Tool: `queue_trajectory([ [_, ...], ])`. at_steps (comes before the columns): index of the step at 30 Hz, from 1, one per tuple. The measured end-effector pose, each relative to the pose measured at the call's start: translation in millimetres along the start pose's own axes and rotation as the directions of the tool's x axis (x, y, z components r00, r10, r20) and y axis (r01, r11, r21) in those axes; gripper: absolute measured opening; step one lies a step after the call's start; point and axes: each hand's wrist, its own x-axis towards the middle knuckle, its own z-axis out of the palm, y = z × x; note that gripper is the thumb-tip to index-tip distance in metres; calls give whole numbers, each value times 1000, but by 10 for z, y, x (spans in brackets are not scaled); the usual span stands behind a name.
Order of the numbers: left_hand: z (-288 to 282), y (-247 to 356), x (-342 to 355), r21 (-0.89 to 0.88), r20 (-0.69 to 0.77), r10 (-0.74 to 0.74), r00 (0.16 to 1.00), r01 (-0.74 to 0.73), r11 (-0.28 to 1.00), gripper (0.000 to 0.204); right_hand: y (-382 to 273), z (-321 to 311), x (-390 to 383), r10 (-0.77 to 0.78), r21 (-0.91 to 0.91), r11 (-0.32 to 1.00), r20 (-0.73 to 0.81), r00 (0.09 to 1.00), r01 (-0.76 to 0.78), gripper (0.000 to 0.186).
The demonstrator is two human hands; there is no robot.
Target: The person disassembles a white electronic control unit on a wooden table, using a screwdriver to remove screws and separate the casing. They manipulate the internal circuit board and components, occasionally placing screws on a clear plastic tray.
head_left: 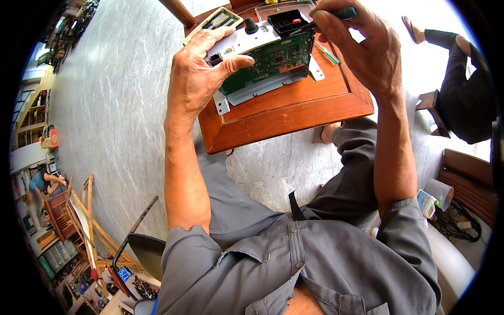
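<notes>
An electronic unit with a green circuit board (275,62), a pale top panel with a black knob and a metal bracket (270,86) stands on a small wooden table (294,111). My left hand (197,79) grips its left end, thumb across the board's face and fingers over the top panel. In my right hand (365,50) is a screwdriver (344,14) with a dark green handle, pinched between thumb and fingers. Its shaft slants down to the board's upper right corner; the tip's exact contact is too small to tell.
A case of tool bits (218,22) and a black compartment tray (287,22) lie beyond the unit. A clear-green screwdriver (328,54) rests at its right. A seated person (464,89) is at far right; cables (462,223) lie lower right, a wooden frame (90,226) lower left.
</notes>
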Motion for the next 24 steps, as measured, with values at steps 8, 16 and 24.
queue_trajectory([
  [8, 1, 69, -13, -32, 0, 23, 1000, -23, 999, 66, -36, 27, 89, 110, 109, 987, 77, 991, -118, 17],
  [16, 17, 116, -49, -18, 1, 39, 999, -39, 999, 69, -65, 43, 83, 183, 157, 968, 89, 979, -195, 22],
  [24, -17, 79, -64, -64, 17, 38, 999, -37, 997, 61, -57, -31, 39, 149, 182, 967, 152, 977, -176, 24],
])
